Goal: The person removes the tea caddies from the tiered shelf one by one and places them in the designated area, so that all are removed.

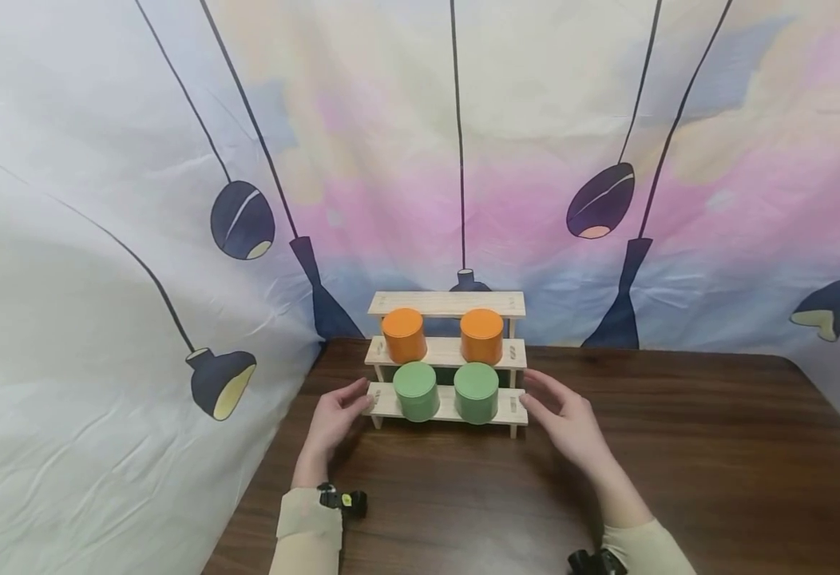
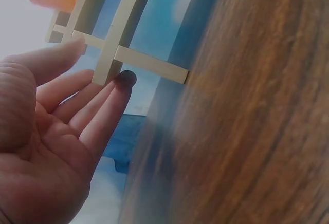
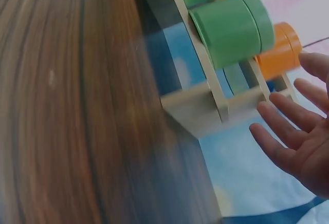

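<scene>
A three-step pale wooden rack (image 1: 447, 303) stands on the brown table. On its middle step sit two orange lidded tins (image 1: 406, 337), and two green lidded tins (image 1: 476, 394) sit on the lowest step. My left hand (image 1: 334, 419) is at the rack's left end, fingers extended, fingertips right at the end of the lowest step (image 2: 115, 49) in the left wrist view. At the opposite end is my right hand (image 1: 567, 419), fingers spread and relaxed; the right wrist view shows its fingertips (image 3: 264, 108) beside the rack's side, holding nothing.
The dark wood tabletop (image 1: 679, 447) extends to the right and in front of the rack. Behind and to the left hangs a cloth backdrop (image 1: 535, 120) printed with lamps. A wrist camera (image 1: 344, 501) is strapped at the left sleeve.
</scene>
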{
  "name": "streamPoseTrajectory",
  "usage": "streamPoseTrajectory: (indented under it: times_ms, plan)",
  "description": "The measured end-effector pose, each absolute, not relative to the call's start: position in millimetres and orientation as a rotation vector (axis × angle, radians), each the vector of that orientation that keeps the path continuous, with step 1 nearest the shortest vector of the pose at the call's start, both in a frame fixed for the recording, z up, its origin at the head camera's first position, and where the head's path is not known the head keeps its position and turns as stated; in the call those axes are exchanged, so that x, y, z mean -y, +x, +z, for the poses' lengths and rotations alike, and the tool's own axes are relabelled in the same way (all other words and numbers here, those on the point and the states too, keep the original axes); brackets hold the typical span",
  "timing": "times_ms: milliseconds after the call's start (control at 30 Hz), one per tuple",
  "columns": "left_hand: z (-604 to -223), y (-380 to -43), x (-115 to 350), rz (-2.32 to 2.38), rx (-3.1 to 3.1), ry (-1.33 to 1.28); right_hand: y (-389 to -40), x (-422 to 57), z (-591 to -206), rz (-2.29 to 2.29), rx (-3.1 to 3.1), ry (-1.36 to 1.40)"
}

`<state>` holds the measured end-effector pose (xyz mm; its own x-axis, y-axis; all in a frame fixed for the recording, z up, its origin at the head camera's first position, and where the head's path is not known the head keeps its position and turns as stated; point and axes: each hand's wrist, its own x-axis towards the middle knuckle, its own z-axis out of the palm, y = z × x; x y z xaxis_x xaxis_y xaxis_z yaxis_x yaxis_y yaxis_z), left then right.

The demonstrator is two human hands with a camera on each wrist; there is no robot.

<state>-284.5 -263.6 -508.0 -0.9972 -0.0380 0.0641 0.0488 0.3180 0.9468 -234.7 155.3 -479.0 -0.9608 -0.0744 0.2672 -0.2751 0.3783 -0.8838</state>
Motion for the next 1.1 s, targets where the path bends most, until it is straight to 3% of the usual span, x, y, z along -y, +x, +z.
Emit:
streamPoseTrajectory:
  times_ms: [400,1100]
  plan:
    - [-518,-285,261,-1.741,2.553,0.020,-248,-112,-483,1.862,2.337,0.302]
    - [-523,-287,263,-1.756,2.582,0.020,-242,-93,-491,1.675,2.423,0.280]
